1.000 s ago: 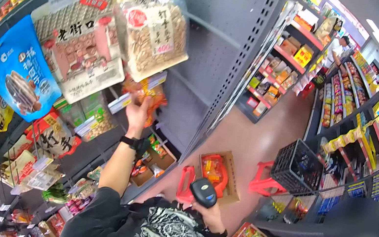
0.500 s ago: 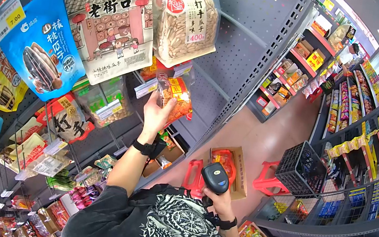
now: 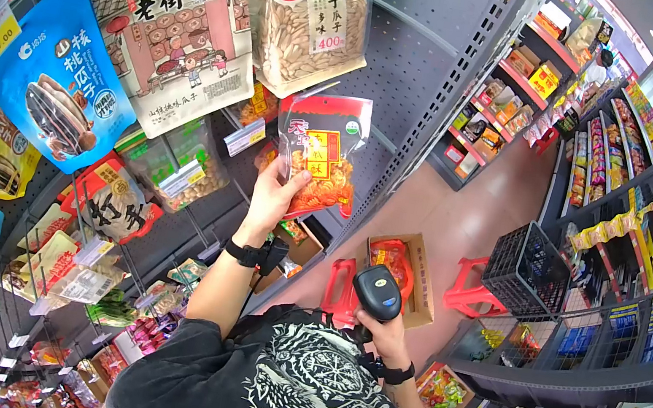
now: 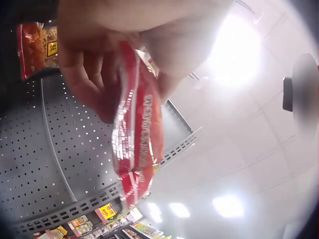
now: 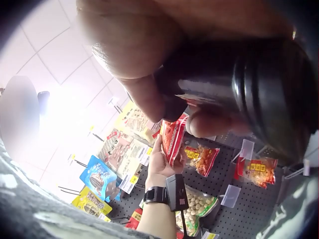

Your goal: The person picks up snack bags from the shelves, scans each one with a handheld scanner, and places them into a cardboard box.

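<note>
Closest to my head camera is the dark shirt [image 3: 317, 399] with its pale print, and just beyond it my right hand [image 3: 389, 338] has its fingers wrapped round the handle of a black scanner [image 3: 378, 292], with no gap that I can see. A dark band [image 3: 399, 375] sits on that wrist. A little farther out, my left hand [image 3: 272, 200] pinches a snack bag [image 3: 344, 160], red with a clear window, by its left edge: thumb on the front face, the other fingers behind. The bag is held up in front of the shelving, its front turned to the head camera, while my left wrist camera sees it edge-on. A black watch [image 3: 247, 255] circles that wrist. Past the hand hang a bag of seeds [image 3: 309, 35], a cream bag [image 3: 179, 53] with a building drawn on it, and a blue bag [image 3: 65, 77], with a green-topped bag of nuts [image 3: 187, 169] lower down. On my right wrist view an orange bag [image 5: 200, 158] hangs close beside the left hand. Behind these I see the grey perforated panel [image 3: 419, 48]. Down on the floor stands a cardboard box [image 3: 423, 283] with red goods inside, and near it are a red stool [image 3: 471, 291] and a black crate [image 3: 528, 270]. Farthest off, beside stocked shelves, I make out a person [image 3: 595, 73], too small for detail.
</note>
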A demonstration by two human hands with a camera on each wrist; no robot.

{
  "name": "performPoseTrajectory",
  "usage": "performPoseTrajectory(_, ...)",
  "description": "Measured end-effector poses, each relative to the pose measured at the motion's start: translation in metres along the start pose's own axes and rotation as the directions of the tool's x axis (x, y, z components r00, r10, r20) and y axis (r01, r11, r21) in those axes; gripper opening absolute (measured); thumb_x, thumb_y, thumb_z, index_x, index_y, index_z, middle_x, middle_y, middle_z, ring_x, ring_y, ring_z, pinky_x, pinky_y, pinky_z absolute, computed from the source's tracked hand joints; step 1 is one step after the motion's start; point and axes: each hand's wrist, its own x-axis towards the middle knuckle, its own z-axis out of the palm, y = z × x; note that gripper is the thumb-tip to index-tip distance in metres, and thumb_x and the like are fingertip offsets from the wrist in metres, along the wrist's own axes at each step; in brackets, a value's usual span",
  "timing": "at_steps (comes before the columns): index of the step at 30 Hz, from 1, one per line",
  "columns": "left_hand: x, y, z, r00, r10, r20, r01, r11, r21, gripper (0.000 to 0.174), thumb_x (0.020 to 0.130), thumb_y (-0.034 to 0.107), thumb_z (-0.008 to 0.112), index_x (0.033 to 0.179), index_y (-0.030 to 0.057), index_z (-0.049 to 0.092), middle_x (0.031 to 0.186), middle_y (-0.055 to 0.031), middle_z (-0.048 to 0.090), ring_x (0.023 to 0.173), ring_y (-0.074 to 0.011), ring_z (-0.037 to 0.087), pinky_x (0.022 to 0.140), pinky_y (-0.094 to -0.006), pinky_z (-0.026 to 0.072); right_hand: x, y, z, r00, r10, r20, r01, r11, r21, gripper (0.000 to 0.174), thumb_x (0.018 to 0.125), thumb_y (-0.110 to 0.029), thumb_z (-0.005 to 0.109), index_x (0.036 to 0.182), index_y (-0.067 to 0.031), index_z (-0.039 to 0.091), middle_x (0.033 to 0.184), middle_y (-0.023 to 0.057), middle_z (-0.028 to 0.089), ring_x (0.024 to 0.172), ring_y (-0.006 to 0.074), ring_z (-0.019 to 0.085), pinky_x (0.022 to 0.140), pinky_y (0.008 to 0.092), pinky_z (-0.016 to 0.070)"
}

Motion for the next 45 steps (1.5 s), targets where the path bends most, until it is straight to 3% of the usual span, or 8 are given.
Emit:
performPoseTrajectory(4, -0.001, -0.046, -0.009, 0.965, -0.238, 0.111, 0.262, 0.903, -0.341, 0.028, 0.092, 0.013, 0.058, 0.115, 0.0001, 0.051, 0.11, -0.011, 0.061, 0.099, -0.0175, 0.06, 0.091, -0.0307, 0.0465, -0.004, 0.001, 0.0, 0.999, -0.015, -0.031, 0.017, 0.998, 0.058, 0.026, 0.08, -0.003, 0.071, 0.104, -0.0007, 0.061, 0.091, 0.0025, 0.064, 0.079, 0.0107, 0.06, 0.074, 0.0265, 0.0495)
performPoseTrajectory(6, -0.008, -0.076, -0.022, 0.801, -0.449, 0.395, 0.596, 0.553, -0.582, 0.035, 0.093, 0.023, 0.049, 0.12, 0.0003, 0.05, 0.114, -0.0149, 0.059, 0.101, -0.0273, 0.059, 0.085, -0.0334, 0.0497, -0.007, -0.012, 0.005, 0.999, -0.043, 0.0, 0.043, 0.996, 0.082, 0.022, 0.083, -0.001, 0.065, 0.104, 0.0013, 0.06, 0.09, 0.0056, 0.066, 0.077, 0.0121, 0.062, 0.072, 0.0272, 0.0507)
performPoseTrajectory(9, -0.037, -0.096, -0.018, 0.679, -0.252, 0.689, 0.719, 0.039, -0.694, 0.042, 0.092, 0.034, 0.045, 0.113, -0.0021, 0.051, 0.08, -0.0091, 0.048, 0.059, -0.0178, 0.048, 0.05, -0.0293, 0.0391, -0.014, -0.02, 0.006, 0.995, -0.067, 0.068, 0.061, 0.994, 0.087, 0.026, 0.083, 0.002, 0.063, 0.109, 0.002, 0.058, 0.092, 0.0073, 0.067, 0.079, 0.0127, 0.062, 0.072, 0.0276, 0.0518)
performPoseTrajectory(14, -0.055, -0.077, 0.006, 0.538, -0.228, 0.812, 0.833, -0.003, -0.553, 0.034, 0.091, 0.036, 0.048, 0.094, 0.0016, 0.045, 0.081, -0.0068, 0.039, 0.068, -0.0183, 0.042, 0.052, -0.0294, 0.0393, -0.022, -0.04, 0.027, 0.997, -0.057, 0.051, 0.066, 0.976, -0.208, 0.045, 0.072, -0.005, 0.077, 0.113, 0.0021, 0.058, 0.097, 0.0053, 0.068, 0.089, 0.0099, 0.062, 0.082, 0.0284, 0.0494)
performPoseTrajectory(26, -0.063, -0.097, 0.006, 0.628, -0.317, 0.711, 0.768, 0.103, -0.632, 0.026, 0.088, 0.032, 0.05, 0.084, 0.0069, 0.046, 0.075, -0.0028, 0.039, 0.073, -0.0159, 0.039, 0.063, -0.0276, 0.0336, -0.019, -0.041, 0.031, 0.995, -0.024, 0.095, 0.076, 0.804, -0.589, 0.038, 0.069, -0.013, 0.079, 0.1, 0.0021, 0.064, 0.091, 0.0115, 0.07, 0.079, 0.0142, 0.066, 0.075, 0.0309, 0.0509)
performPoseTrajectory(29, -0.063, -0.105, 0.002, 0.648, -0.319, 0.692, 0.75, 0.113, -0.651, 0.027, 0.089, 0.034, 0.049, 0.085, 0.007, 0.046, 0.075, -0.0025, 0.038, 0.073, -0.0153, 0.038, 0.062, -0.0272, 0.0331, -0.016, -0.025, 0.025, 0.987, -0.146, 0.066, 0.159, 0.858, -0.489, 0.035, 0.071, -0.01, 0.077, 0.101, 0.0012, 0.063, 0.086, 0.0079, 0.069, 0.07, 0.0129, 0.064, 0.066, 0.03, 0.0506)
performPoseTrajectory(35, -0.057, -0.123, 0.002, 0.725, -0.171, 0.667, 0.688, 0.157, -0.708, 0.029, 0.089, 0.036, 0.05, 0.086, 0.0078, 0.047, 0.075, -0.0015, 0.038, 0.071, -0.0143, 0.037, 0.061, -0.0273, 0.033, -0.007, -0.037, 0.013, 0.955, 0.263, 0.138, -0.287, 0.939, 0.192, 0.022, 0.081, 0.0, 0.067, 0.102, -0.0011, 0.059, 0.066, -0.0007, 0.056, 0.051, 0.0072, 0.05, 0.048, 0.022, 0.0388)
performPoseTrajectory(45, -0.041, -0.154, 0.042, 0.785, 0.007, 0.619, 0.609, 0.175, -0.774, 0.025, 0.092, 0.03, 0.051, 0.093, 0.0054, 0.05, 0.085, -0.0054, 0.045, 0.081, -0.0181, 0.044, 0.074, -0.0325, 0.0371, -0.002, -0.037, -0.033, 0.922, 0.353, 0.16, -0.38, 0.905, 0.191, 0.017, 0.083, -0.003, 0.065, 0.099, -0.0015, 0.059, 0.065, -0.0003, 0.056, 0.051, 0.0073, 0.05, 0.048, 0.0222, 0.0396)
